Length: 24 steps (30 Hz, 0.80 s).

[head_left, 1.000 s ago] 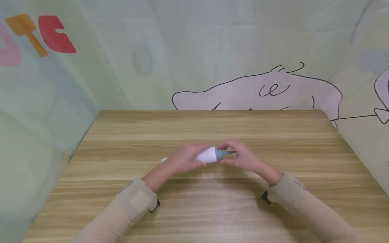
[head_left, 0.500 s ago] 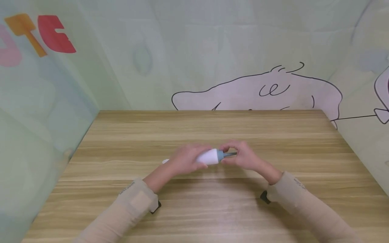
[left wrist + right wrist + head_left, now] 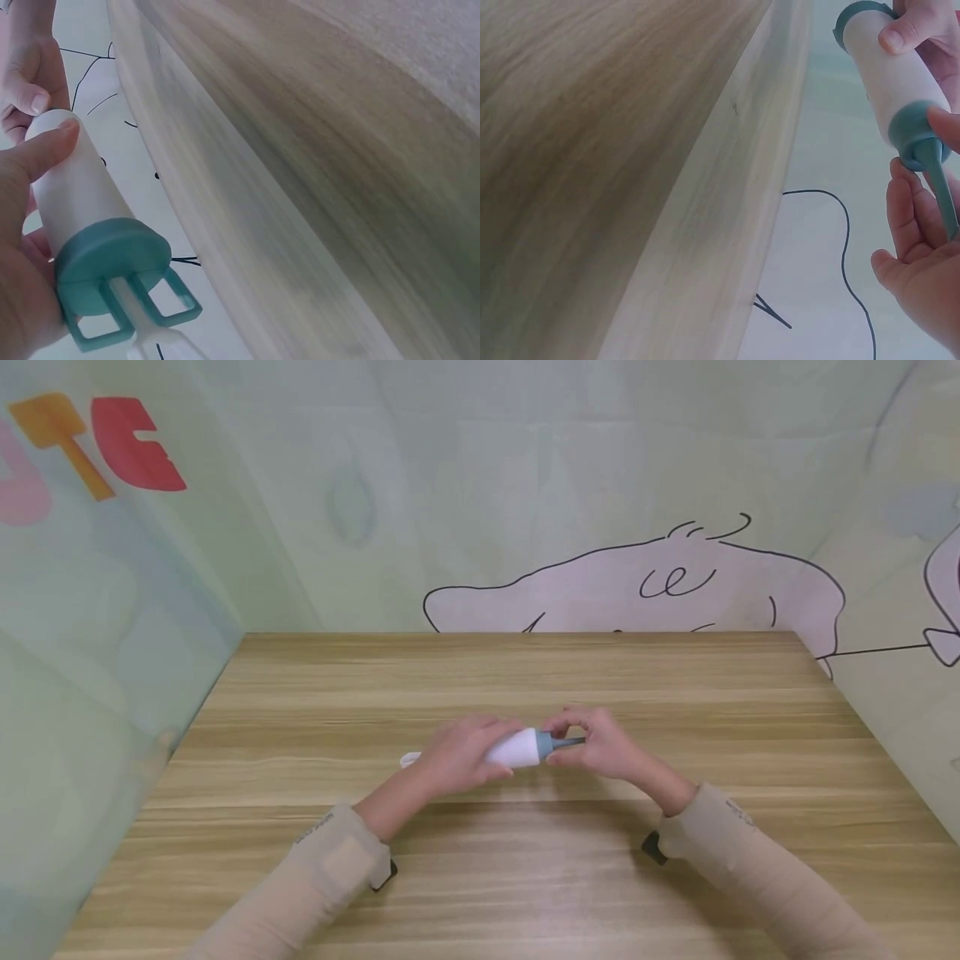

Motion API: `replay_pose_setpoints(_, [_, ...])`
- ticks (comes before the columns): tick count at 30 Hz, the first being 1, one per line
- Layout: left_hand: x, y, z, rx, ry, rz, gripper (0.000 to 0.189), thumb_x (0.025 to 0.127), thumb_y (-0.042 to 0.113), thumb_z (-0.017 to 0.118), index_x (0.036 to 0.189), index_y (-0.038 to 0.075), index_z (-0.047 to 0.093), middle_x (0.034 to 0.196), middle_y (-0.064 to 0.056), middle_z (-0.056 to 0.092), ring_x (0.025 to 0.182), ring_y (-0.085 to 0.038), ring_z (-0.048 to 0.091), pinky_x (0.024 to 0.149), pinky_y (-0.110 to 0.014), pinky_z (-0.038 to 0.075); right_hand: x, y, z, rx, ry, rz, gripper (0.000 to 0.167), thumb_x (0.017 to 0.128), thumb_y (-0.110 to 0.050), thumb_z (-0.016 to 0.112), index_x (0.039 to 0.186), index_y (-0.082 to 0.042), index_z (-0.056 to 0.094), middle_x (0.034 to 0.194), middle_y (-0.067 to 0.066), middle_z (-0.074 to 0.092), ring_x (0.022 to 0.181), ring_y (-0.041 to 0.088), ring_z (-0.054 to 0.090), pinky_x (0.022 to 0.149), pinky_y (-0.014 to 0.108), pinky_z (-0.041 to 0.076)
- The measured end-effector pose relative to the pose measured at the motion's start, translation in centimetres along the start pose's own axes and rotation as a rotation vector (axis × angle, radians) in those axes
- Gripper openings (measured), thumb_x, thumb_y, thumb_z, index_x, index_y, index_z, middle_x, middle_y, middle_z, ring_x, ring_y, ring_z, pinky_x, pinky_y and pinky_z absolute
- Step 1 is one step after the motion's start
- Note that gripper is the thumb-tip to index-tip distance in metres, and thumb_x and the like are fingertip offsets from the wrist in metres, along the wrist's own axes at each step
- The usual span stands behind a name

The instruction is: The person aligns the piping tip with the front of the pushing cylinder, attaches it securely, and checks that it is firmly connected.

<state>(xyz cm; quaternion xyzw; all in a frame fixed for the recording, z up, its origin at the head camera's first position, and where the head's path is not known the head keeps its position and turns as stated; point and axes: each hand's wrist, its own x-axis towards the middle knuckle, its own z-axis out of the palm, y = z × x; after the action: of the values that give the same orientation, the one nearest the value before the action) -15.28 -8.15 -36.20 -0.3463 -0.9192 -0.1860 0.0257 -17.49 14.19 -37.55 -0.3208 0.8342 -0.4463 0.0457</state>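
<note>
A white icing syringe (image 3: 517, 748) with teal ends is held above the table, lying nearly level. My left hand (image 3: 459, 755) grips its barrel, with the thumb along the side in the left wrist view. Two teal finger loops (image 3: 105, 322) stick out from the rear cap (image 3: 112, 255), and a white plunger (image 3: 154, 337) runs out between them. At the front, my right hand (image 3: 602, 747) pinches the teal nozzle cap (image 3: 919, 127) between thumb and fingers. The thin tapered nozzle (image 3: 939, 184) points toward the right palm. Part of the barrel is hidden by my left fingers.
The wooden table (image 3: 517, 677) stretches out under both hands. A pale printed cloth (image 3: 465, 485) with a line drawing and coloured letters hangs behind it and at the sides.
Both hands and the syringe have shifted very slightly to the right and down since a second ago. The grip of each hand looks the same.
</note>
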Motion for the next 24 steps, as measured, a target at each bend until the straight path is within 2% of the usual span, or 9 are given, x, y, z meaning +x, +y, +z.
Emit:
replay_pose_setpoints(1, [0.0, 0.0, 0.0, 0.004, 0.0, 0.0, 0.054, 0.071, 0.029, 0.072, 0.12, 0.016, 0.053, 0.113, -0.008, 0.06, 0.096, -0.024, 0.059, 0.074, -0.038, 0.049, 0.0, 0.0, 0.0, 0.002, 0.004, 0.004, 0.022, 0.067, -0.005, 0.073, 0.088, -0.007, 0.066, 0.076, 0.001, 0.062, 0.075, 0.012, 0.053, 0.097, 0.053, 0.032])
replay_pose_setpoints(3, [0.0, 0.0, 0.1, 0.013, -0.006, -0.005, 0.054, 0.071, 0.029, 0.073, 0.12, 0.017, 0.053, 0.113, -0.007, 0.06, 0.096, -0.023, 0.059, 0.074, -0.037, 0.049, 0.0, -0.1, 0.1, 0.007, 0.002, 0.022, 0.023, 0.067, -0.005, 0.073, 0.088, -0.007, 0.066, 0.077, 0.001, 0.063, 0.075, 0.013, 0.054, 0.096, 0.051, 0.034])
replay_pose_setpoints(6, [0.2, 0.0, 0.1, 0.025, -0.022, -0.019, 0.055, 0.07, 0.028, 0.073, 0.119, 0.018, 0.052, 0.113, -0.006, 0.06, 0.096, -0.022, 0.058, 0.075, -0.037, 0.049, -0.1, 0.0, 0.2, -0.006, -0.014, 0.055, 0.023, 0.068, -0.006, 0.072, 0.09, -0.007, 0.064, 0.082, 0.003, 0.064, 0.079, 0.015, 0.055, 0.082, 0.041, 0.046])
replay_pose_setpoints(9, [0.5, -0.2, 0.2, 0.043, -0.045, -0.031, 0.056, 0.069, 0.027, 0.074, 0.119, 0.018, 0.051, 0.113, -0.006, 0.059, 0.096, -0.022, 0.057, 0.076, -0.036, 0.048, 0.0, 0.2, 0.5, -0.036, -0.035, 0.071, 0.024, 0.07, -0.005, 0.071, 0.092, -0.006, 0.061, 0.087, 0.005, 0.064, 0.083, 0.017, 0.057, 0.071, 0.031, 0.05])
replay_pose_setpoints(16, [1.8, -1.1, 0.8, 0.097, -0.074, -0.029, 0.056, 0.069, 0.026, 0.074, 0.119, 0.017, 0.05, 0.108, -0.005, 0.06, 0.091, -0.019, 0.058, 0.074, -0.033, 0.048, 0.9, 1.4, 0.7, -0.078, -0.053, 0.071, 0.025, 0.071, -0.001, 0.069, 0.093, -0.004, 0.059, 0.09, 0.007, 0.063, 0.085, 0.019, 0.057, 0.077, 0.035, 0.049])
replay_pose_setpoints(24, [3.0, -2.0, 1.5, 0.134, -0.15, -0.076, 0.057, 0.071, 0.029, 0.072, 0.122, 0.018, 0.048, 0.11, -0.006, 0.058, 0.094, -0.022, 0.056, 0.076, -0.035, 0.046, 2.3, 2.6, 0.9, -0.192, -0.099, 0.12, 0.028, 0.071, -0.006, 0.071, 0.095, -0.007, 0.057, 0.092, 0.005, 0.064, 0.086, 0.018, 0.059, 0.079, 0.034, 0.048])
